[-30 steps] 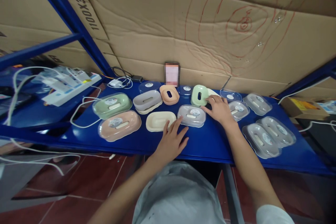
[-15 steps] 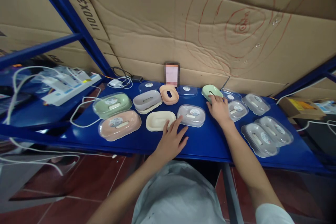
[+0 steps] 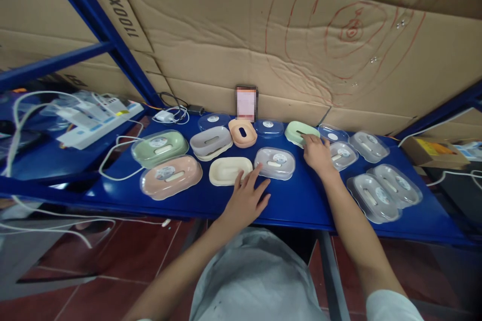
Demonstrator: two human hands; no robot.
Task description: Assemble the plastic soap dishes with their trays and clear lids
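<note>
My left hand (image 3: 246,198) is open, its fingers spread low over the blue table. Its fingertips lie at the right rim of a cream oval soap dish (image 3: 226,171) and the near left edge of a lidded grey soap dish (image 3: 276,163). Further back, my right hand (image 3: 318,153) has its fingers bent against the right end of a pale green soap dish part (image 3: 295,130). That part has a long slot; the fingers hide its right end. Beside it stand an orange slotted part (image 3: 243,135) and a grey slotted part (image 3: 211,143) resting on a cream one.
Lidded green (image 3: 160,148) and pink (image 3: 171,179) soap dishes stand at the left. Several lidded grey dishes (image 3: 376,198) occupy the right. Clear lids (image 3: 269,128) lie at the back near a phone (image 3: 246,103). A power strip (image 3: 100,125) and white cables are beyond the left post.
The green part has turned slightly and shifted a little left. My right hand has moved slightly right against it. My left hand stays in place.
</note>
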